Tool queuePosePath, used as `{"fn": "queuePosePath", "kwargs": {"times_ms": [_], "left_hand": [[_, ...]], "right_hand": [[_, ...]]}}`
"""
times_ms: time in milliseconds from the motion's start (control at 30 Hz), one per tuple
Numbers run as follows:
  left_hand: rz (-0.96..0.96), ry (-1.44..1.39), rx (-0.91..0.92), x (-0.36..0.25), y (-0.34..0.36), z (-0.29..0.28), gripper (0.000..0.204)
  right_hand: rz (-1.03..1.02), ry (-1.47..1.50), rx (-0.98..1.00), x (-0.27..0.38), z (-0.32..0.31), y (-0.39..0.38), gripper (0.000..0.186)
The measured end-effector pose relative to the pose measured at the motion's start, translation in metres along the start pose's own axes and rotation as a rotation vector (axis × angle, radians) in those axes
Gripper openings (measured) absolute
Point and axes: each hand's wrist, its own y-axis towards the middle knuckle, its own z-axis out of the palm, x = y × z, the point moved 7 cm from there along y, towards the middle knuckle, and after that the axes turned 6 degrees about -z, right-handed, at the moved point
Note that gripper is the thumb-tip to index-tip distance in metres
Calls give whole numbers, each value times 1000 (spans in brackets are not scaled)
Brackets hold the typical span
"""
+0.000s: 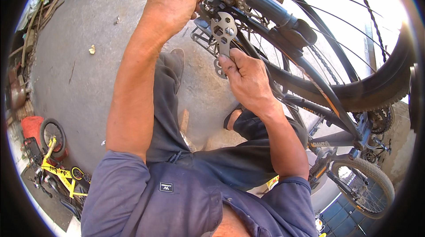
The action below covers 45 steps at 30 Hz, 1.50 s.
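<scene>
My right hand (248, 77) grips a flat grey multi-hole bicycle spanner (223, 29), whose upper head sits over the axle fittings near the wheel hub (228, 0) of a black bicycle (327, 91). My left hand (172, 9) is closed beside that hub, thumb and fingers pinching at a small dark part that I cannot make out clearly. Around the hub are a disc rotor, spokes and a dark frame tube. The bicycle's tyre (372, 95) and chain run along the right side.
A yellow small bicycle (59, 168) and a red object (31, 124) lie at lower left. Scrap wood (31, 42) lines the upper left of the concrete floor (71, 86). Another bicycle wheel (378, 188) is at lower right. My legs are bent beneath my arms.
</scene>
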Motion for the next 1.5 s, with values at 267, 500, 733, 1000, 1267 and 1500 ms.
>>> {"fn": "queuePosePath", "kwargs": {"times_ms": [267, 500, 733, 1000, 1267, 1500], "left_hand": [[39, 27, -8, 4, 6, 6, 31], [38, 66, -11, 9, 6, 6, 32], [75, 80, -28, 12, 7, 6, 31], [17, -100, 181, -3, -9, 10, 21], [62, -136, 285, -8, -27, 14, 21], [185, -194, 407, -21, -38, 23, 20]], "right_hand": [[49, -63, -126, -19, -2, 7, 27], [-3, -156, -213, -10, -10, 12, 21], [-36, -27, -207, -10, -12, 12, 22], [144, 372, -73, -7, -5, 9, 29], [138, 626, -20, -3, -3, -1, 37], [-4, 405, -120, -1, -6, -8, 38]]}}
